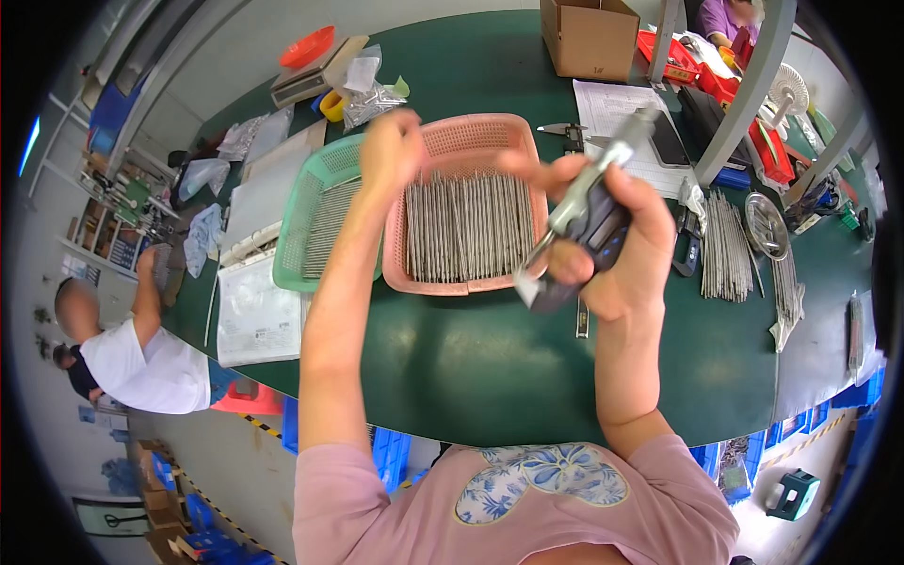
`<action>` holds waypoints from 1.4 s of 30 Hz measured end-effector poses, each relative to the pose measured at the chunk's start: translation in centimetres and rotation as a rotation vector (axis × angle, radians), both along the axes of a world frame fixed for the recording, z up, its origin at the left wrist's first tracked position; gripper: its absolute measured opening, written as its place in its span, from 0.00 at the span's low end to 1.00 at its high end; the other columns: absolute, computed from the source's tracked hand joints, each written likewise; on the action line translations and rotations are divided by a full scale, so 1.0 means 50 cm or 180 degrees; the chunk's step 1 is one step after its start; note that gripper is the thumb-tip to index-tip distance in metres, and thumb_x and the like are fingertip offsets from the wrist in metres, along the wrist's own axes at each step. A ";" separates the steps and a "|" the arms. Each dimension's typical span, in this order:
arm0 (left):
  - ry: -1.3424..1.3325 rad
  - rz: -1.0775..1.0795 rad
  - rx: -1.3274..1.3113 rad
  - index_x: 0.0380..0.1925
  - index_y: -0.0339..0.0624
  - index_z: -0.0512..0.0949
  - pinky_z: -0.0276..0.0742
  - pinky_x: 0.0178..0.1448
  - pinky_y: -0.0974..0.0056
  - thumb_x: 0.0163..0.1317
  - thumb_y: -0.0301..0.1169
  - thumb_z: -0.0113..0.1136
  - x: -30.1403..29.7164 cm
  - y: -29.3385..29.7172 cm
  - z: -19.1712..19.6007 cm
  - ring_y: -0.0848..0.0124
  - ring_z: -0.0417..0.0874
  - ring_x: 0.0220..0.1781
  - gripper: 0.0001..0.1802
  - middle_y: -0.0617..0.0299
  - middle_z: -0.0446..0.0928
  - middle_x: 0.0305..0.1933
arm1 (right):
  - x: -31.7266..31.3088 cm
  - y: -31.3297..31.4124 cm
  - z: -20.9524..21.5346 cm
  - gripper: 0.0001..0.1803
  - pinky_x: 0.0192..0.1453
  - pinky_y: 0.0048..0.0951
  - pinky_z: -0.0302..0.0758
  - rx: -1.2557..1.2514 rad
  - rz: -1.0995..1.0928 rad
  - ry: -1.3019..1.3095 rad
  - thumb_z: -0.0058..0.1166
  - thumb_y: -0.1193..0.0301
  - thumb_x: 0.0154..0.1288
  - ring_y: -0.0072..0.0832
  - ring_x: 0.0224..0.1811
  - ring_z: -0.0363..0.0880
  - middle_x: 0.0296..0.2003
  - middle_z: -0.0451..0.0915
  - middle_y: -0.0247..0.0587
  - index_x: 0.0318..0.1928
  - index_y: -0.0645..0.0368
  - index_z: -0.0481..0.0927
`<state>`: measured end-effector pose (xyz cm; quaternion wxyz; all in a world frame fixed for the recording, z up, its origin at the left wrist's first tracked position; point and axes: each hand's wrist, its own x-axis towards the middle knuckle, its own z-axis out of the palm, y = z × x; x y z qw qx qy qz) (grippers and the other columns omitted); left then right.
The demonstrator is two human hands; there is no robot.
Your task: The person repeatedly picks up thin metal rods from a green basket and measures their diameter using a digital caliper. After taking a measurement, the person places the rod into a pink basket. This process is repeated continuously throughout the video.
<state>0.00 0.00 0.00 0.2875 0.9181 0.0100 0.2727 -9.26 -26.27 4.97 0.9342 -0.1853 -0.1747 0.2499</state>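
My right hand [612, 226] grips a digital micrometer [589, 221], raised and tilted over the right end of the pink basket; its thimble points away from me and its frame is near my fingertips. My left hand [392, 149] hovers over the meeting edges of two baskets, its fingers curled closed. Whether anything is pinched there is hidden. Thin metal rods [469, 229] lie side by side in the pink perforated basket [461, 287]. To its left, the green perforated basket [290, 247] holds more thin rods [331, 226], partly covered by my left forearm.
A cardboard box [590, 38] and a scale [320, 71] stand at the back. A caliper [572, 137] and a phone [669, 141] lie right of the baskets, near a rod bundle [725, 247]. Papers [259, 315] lie left. Another person [155, 363] is at far left.
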 end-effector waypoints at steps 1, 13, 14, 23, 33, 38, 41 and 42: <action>0.0761 -0.0192 0.1367 0.37 0.40 0.77 0.69 0.48 0.54 0.53 0.34 0.51 -0.014 0.011 -0.031 0.53 0.74 0.45 0.14 0.48 0.74 0.42 | 0.000 0.001 0.002 0.18 0.18 0.21 0.71 -0.0136 -0.0590 -0.0104 0.42 0.63 0.58 0.27 0.11 0.69 0.39 0.76 0.60 0.36 0.67 0.74; 0.1027 -0.0241 0.1392 0.38 0.38 0.75 0.59 0.58 0.58 0.48 0.41 0.58 -0.037 -0.022 -0.130 0.56 0.68 0.51 0.21 0.51 0.72 0.43 | 0.041 -0.014 -0.011 0.14 0.18 0.25 0.68 -0.0157 -0.0788 0.0455 0.45 0.63 0.58 0.27 0.14 0.69 0.28 0.77 0.47 0.36 0.63 0.72; 0.1018 -0.0243 0.1296 0.37 0.37 0.74 0.59 0.58 0.58 0.48 0.42 0.58 -0.038 -0.022 -0.132 0.56 0.68 0.51 0.21 0.50 0.71 0.43 | 0.041 -0.012 -0.012 0.14 0.18 0.25 0.68 -0.0170 -0.0747 0.0458 0.45 0.63 0.58 0.27 0.14 0.69 0.28 0.77 0.47 0.36 0.63 0.72; 0.0597 -0.0538 -0.0677 0.43 0.38 0.69 0.67 0.52 0.61 0.48 0.30 0.60 -0.071 -0.010 -0.132 0.63 0.71 0.48 0.21 0.54 0.71 0.39 | 0.039 0.000 -0.012 0.14 0.19 0.26 0.67 -0.0179 -0.0672 0.0513 0.45 0.63 0.58 0.26 0.14 0.69 0.27 0.76 0.45 0.35 0.62 0.73; 0.1895 -0.1776 -0.1757 0.37 0.37 0.69 0.71 0.46 0.68 0.52 0.23 0.57 -0.215 -0.051 -0.070 0.74 0.75 0.37 0.12 0.61 0.74 0.35 | 0.049 -0.002 -0.021 0.14 0.20 0.25 0.68 -0.0188 -0.0699 0.0468 0.45 0.63 0.58 0.26 0.16 0.69 0.27 0.76 0.43 0.36 0.63 0.72; 0.1831 -0.1228 -0.2073 0.36 0.38 0.68 0.76 0.35 0.71 0.56 0.23 0.53 -0.234 -0.073 -0.050 0.70 0.79 0.34 0.08 0.60 0.75 0.34 | 0.045 0.015 -0.021 0.20 0.15 0.24 0.68 -0.0506 -0.0802 0.0259 0.40 0.58 0.60 0.28 0.12 0.69 0.24 0.76 0.48 0.35 0.65 0.73; 0.0780 -0.1487 -0.3085 0.38 0.38 0.65 0.80 0.34 0.68 0.59 0.23 0.49 -0.241 -0.099 -0.001 0.62 0.81 0.36 0.08 0.56 0.74 0.36 | 0.044 0.009 -0.013 0.26 0.12 0.22 0.66 -0.0644 -0.0317 -0.0039 0.35 0.52 0.61 0.27 0.11 0.68 0.22 0.75 0.49 0.33 0.66 0.72; 0.0364 -0.1632 -0.3528 0.39 0.38 0.64 0.81 0.35 0.67 0.60 0.23 0.48 -0.240 -0.116 0.014 0.59 0.81 0.37 0.08 0.55 0.73 0.36 | 0.044 0.005 -0.012 0.32 0.11 0.21 0.65 -0.0728 -0.0295 -0.0034 0.29 0.46 0.61 0.26 0.11 0.68 0.21 0.75 0.50 0.32 0.67 0.72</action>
